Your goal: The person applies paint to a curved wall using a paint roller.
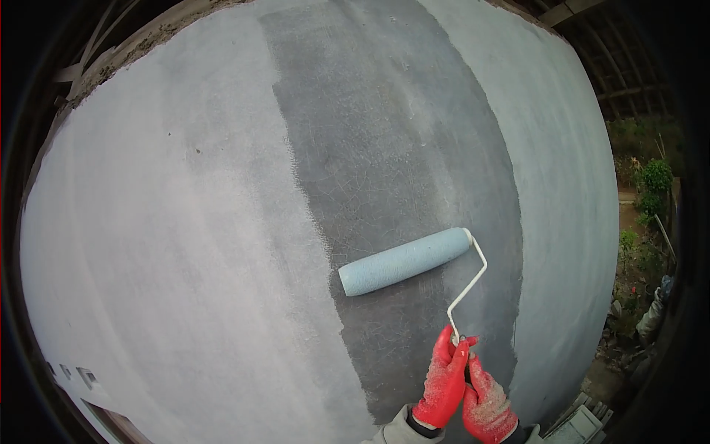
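Note:
A paint roller (405,260) with a long pale blue sleeve and a bent white wire frame is held up against the wall (355,163), over its dark grey band. My left hand (442,388), in a red glove, grips the roller where the wire meets the handle. Just below and to the right, my right hand (488,403), in a dusty red glove, is closed around the lower handle. Most of the handle is hidden by the gloves. Whether the sleeve touches the wall cannot be made out.
Pale painted areas flank the dark band on the left (177,222) and right (562,192). Roof timbers (569,11) show above. Green plants (654,177) and rubble lie at the right. A pale slatted object (580,425) stands low at the right.

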The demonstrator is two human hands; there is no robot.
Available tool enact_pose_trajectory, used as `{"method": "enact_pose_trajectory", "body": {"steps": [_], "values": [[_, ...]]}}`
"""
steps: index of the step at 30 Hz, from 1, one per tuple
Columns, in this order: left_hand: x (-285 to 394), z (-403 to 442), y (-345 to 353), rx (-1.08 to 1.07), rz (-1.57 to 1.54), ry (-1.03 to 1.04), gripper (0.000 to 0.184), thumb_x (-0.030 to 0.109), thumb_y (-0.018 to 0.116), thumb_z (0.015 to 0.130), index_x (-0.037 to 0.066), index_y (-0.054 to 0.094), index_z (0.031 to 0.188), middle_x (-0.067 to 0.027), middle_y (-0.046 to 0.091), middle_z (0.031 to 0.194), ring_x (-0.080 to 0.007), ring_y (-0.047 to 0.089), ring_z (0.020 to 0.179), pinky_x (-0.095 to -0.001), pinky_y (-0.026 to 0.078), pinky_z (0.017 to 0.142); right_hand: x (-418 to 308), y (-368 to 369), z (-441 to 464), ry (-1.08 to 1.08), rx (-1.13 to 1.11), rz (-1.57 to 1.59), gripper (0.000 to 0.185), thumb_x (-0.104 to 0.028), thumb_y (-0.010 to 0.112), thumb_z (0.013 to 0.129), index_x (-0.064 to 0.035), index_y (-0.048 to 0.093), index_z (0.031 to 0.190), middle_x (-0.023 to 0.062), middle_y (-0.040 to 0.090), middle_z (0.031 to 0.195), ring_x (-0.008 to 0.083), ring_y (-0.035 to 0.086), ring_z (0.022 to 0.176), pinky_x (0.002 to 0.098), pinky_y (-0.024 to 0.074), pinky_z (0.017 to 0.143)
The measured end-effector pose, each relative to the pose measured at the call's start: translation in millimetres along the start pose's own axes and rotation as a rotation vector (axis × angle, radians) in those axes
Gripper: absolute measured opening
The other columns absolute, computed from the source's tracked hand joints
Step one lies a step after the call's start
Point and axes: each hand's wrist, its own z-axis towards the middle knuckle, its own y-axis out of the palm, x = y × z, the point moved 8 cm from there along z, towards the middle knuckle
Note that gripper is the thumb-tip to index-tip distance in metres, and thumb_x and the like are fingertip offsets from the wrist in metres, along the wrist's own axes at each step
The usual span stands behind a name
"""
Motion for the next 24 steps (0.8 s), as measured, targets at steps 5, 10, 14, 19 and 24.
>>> {"method": "enact_pose_trajectory", "body": {"steps": [5,10,14,19,24], "values": [[48,-14,-5,0.002,0.243,0.412,0.069,0.001,0.054,0.093,-0.002,0.011,0.147,-0.0165,0.038,0.144,-0.0255,0.037,0.134,-0.0366,0.037,0.106,-50,-28,78,-0.096,0.043,0.1,0.061,0.003,0.049,0.088,-0.0065,0.032,0.146,0.0265,0.059,0.113,0.0434,0.059,0.103,0.0435,0.0482,0.084],[84,-42,-3,0.032,0.317,0.616,0.06,0.006,0.057,0.091,0.0,0.029,0.143,-0.0165,0.045,0.139,-0.0274,0.043,0.13,-0.0377,0.037,0.105,-100,-64,166,-0.238,0.177,-0.083,0.058,-0.002,0.049,0.092,-0.0156,0.034,0.146,0.0251,0.061,0.102,0.0451,0.059,0.096,0.0416,0.0486,0.078],[90,-47,-12,-0.033,0.285,0.589,0.068,-0.003,0.052,0.091,-0.001,0.016,0.149,-0.0155,0.037,0.146,-0.0227,0.036,0.135,-0.0349,0.031,0.109,-149,-87,247,-0.176,0.253,-0.291,0.051,-0.013,0.05,0.095,-0.0205,0.038,0.144,0.0218,0.063,0.09,0.0399,0.062,0.085,0.0427,0.0493,0.073],[111,-52,-19,0.007,0.392,0.681,0.065,0.0,0.054,0.091,-0.002,0.022,0.147,-0.0168,0.041,0.143,-0.0247,0.041,0.132,-0.0358,0.033,0.108,-230,-121,354,-0.416,0.436,-0.512,0.043,-0.025,0.051,0.097,-0.0176,0.047,0.139,0.018,0.062,0.092,0.0304,0.062,0.08,0.0346,0.049,0.074],[128,-59,-21,0.034,0.553,0.776,0.064,0.001,0.056,0.089,-0.003,0.025,0.145,-0.019,0.043,0.14,-0.0275,0.044,0.13,-0.0371,0.035,0.107,-282,-135,416,-0.404,0.384,-0.466,0.043,-0.026,0.05,0.097,-0.0178,0.048,0.139,0.0192,0.062,0.096,0.0307,0.063,0.083,0.0357,0.0489,0.076]]}}
